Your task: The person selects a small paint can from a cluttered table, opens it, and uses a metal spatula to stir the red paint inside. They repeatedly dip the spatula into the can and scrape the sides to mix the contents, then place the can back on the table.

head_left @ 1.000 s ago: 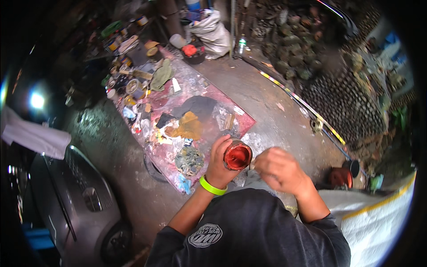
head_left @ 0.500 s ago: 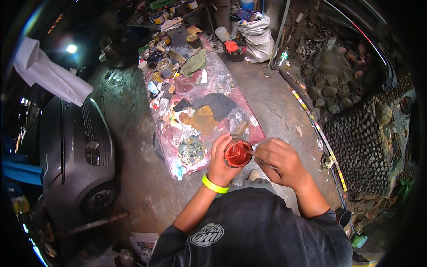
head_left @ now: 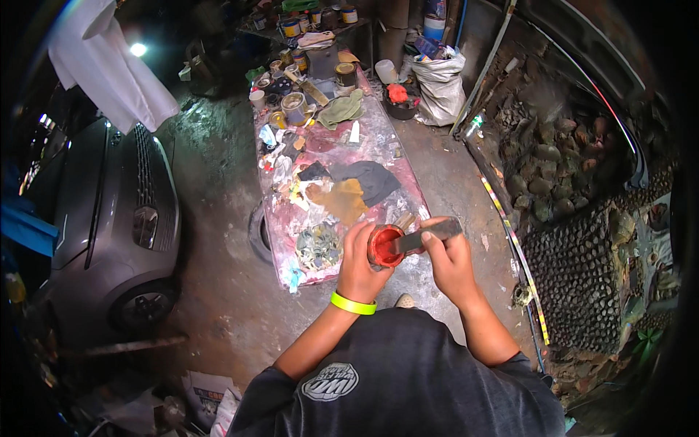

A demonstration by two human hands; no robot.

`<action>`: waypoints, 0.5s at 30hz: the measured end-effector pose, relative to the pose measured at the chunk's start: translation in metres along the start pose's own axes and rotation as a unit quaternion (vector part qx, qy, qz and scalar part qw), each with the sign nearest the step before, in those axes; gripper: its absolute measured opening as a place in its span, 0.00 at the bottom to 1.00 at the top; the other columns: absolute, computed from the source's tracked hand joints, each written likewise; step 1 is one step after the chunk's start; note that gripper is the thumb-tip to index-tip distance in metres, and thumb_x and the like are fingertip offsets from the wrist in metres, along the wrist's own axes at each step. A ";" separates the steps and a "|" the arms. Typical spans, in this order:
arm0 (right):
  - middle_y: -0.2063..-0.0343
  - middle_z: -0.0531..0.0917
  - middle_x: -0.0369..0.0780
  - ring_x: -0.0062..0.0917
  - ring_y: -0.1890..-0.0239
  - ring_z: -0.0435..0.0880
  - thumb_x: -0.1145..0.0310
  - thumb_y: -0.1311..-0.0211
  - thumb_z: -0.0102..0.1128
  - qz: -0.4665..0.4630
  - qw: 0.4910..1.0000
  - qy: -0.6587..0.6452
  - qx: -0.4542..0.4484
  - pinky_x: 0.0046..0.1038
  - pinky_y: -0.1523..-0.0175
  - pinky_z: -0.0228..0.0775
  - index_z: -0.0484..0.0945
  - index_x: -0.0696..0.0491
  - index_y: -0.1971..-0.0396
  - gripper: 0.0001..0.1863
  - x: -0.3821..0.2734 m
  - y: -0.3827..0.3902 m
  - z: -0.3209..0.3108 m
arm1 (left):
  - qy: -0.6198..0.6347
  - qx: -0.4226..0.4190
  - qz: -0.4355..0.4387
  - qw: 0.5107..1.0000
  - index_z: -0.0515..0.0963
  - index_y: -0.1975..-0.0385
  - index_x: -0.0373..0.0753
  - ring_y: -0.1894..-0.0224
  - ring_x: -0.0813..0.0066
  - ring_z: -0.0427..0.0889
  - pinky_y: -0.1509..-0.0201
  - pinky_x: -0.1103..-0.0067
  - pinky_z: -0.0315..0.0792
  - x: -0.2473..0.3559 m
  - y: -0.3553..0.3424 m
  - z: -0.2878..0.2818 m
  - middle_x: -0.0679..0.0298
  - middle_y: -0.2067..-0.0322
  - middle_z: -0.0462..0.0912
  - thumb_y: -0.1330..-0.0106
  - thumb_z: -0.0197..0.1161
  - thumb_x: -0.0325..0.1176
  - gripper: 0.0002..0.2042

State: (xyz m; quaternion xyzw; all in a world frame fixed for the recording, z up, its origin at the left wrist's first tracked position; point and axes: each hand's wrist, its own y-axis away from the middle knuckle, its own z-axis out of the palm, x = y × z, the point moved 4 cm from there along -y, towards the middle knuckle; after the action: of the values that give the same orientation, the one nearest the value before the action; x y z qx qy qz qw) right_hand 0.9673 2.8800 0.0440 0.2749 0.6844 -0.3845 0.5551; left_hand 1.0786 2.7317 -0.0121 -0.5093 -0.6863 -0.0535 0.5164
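Note:
My left hand [head_left: 357, 262] is wrapped round an open tin [head_left: 384, 247] tilted so that its mouth shows; red paint or paste coats the inside and rim. A yellow-green band sits on that wrist. In my right hand [head_left: 453, 266] is a dark, flat putty knife [head_left: 431, 234], pinched with the thumb on its broad face. Its narrower end reaches into the tin's mouth; how deep it goes is hidden. Just beyond the tin a short wooden piece [head_left: 405, 221] shows near the table's edge.
A stained reddish table [head_left: 393, 142] bears a brown cloth [head_left: 342, 200], a dark cloth [head_left: 375, 182], a green cloth [head_left: 342, 109] and several tins. A grey car [head_left: 120, 211] stands at left. On the right lie stones [head_left: 550, 156] and a striped pole [head_left: 520, 255]; a white sack [head_left: 440, 87] stands behind.
The putty knife has turned so its broad dark face shows, and my right hand has shifted its grip and swung slightly outward. My left hand still holds the tin. The view has shifted.

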 end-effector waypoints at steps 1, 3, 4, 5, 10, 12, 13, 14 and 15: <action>0.64 0.84 0.41 0.21 0.66 0.84 0.74 0.25 0.56 0.058 0.994 -0.093 0.016 0.25 0.57 0.77 0.76 0.60 0.53 0.07 0.014 -0.001 0.006 | -0.002 -0.011 -0.008 1.000 0.67 0.35 0.35 0.34 0.47 0.73 0.31 0.62 0.70 -0.006 0.001 -0.002 0.49 0.38 0.72 0.55 0.81 0.25 0.42; 0.64 0.83 0.37 0.18 0.66 0.82 0.68 0.22 0.54 0.090 0.990 -0.110 0.012 0.24 0.60 0.76 0.75 0.58 0.51 0.10 0.020 -0.012 0.002 | 0.049 -0.034 -0.050 0.997 0.66 0.34 0.35 0.35 0.52 0.74 0.31 0.64 0.70 -0.017 0.003 -0.007 0.50 0.39 0.72 0.54 0.80 0.25 0.43; 0.64 0.82 0.38 0.19 0.66 0.82 0.67 0.23 0.54 0.090 0.991 -0.103 0.013 0.25 0.60 0.77 0.75 0.58 0.51 0.11 0.018 -0.017 -0.001 | 0.075 -0.046 -0.070 0.994 0.66 0.34 0.35 0.35 0.55 0.75 0.31 0.65 0.70 -0.021 0.005 -0.011 0.51 0.39 0.72 0.53 0.80 0.24 0.43; 0.65 0.82 0.38 0.21 0.66 0.83 0.65 0.23 0.55 0.090 0.991 -0.095 0.014 0.26 0.60 0.77 0.75 0.58 0.51 0.12 0.016 -0.023 -0.003 | 0.095 -0.061 -0.089 0.990 0.65 0.34 0.35 0.35 0.57 0.75 0.30 0.67 0.69 -0.025 0.008 -0.015 0.52 0.39 0.72 0.53 0.80 0.24 0.43; 0.67 0.81 0.34 0.14 0.68 0.79 0.58 0.21 0.54 0.087 0.990 -0.116 -0.004 0.20 0.64 0.72 0.77 0.55 0.52 0.14 0.008 -0.055 -0.001 | 0.245 -0.152 -0.167 0.943 0.60 0.31 0.34 0.34 0.67 0.73 0.28 0.70 0.67 -0.036 0.018 -0.014 0.57 0.38 0.74 0.51 0.80 0.24 0.46; 0.67 0.80 0.32 0.13 0.69 0.78 0.57 0.21 0.54 0.093 0.991 -0.088 -0.036 0.19 0.66 0.70 0.78 0.53 0.54 0.14 0.007 -0.069 0.010 | 0.271 -0.173 -0.176 0.930 0.62 0.31 0.35 0.34 0.66 0.74 0.28 0.69 0.67 -0.032 0.022 -0.016 0.56 0.39 0.74 0.50 0.79 0.26 0.44; 0.68 0.80 0.31 0.12 0.69 0.77 0.57 0.21 0.54 0.095 0.991 -0.075 -0.051 0.19 0.67 0.69 0.78 0.52 0.55 0.14 0.005 -0.076 0.015 | 0.283 -0.184 -0.179 0.924 0.63 0.32 0.35 0.34 0.65 0.74 0.28 0.69 0.67 -0.027 0.022 -0.017 0.56 0.39 0.74 0.49 0.79 0.27 0.43; 0.69 0.80 0.29 0.11 0.71 0.76 0.55 0.21 0.53 0.082 0.991 -0.070 -0.074 0.18 0.69 0.66 0.79 0.50 0.56 0.14 0.003 -0.084 0.024 | 0.311 -0.195 -0.194 0.910 0.62 0.31 0.35 0.34 0.67 0.74 0.28 0.69 0.67 -0.023 0.024 -0.018 0.56 0.39 0.74 0.49 0.79 0.27 0.43; 0.69 0.79 0.29 0.11 0.71 0.75 0.55 0.21 0.53 0.086 0.989 -0.070 -0.101 0.18 0.69 0.66 0.80 0.50 0.56 0.15 0.001 -0.091 0.033 | 0.337 -0.204 -0.210 0.895 0.62 0.31 0.35 0.34 0.68 0.73 0.28 0.69 0.67 -0.021 0.025 -0.021 0.57 0.38 0.74 0.49 0.79 0.27 0.44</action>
State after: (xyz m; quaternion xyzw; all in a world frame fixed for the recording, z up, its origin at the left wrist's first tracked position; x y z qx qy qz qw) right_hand 0.9126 2.8020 0.0602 0.2476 0.6527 -0.2825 0.6579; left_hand 1.1099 2.7180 -0.0297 -0.3987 -0.5361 -0.4681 0.5784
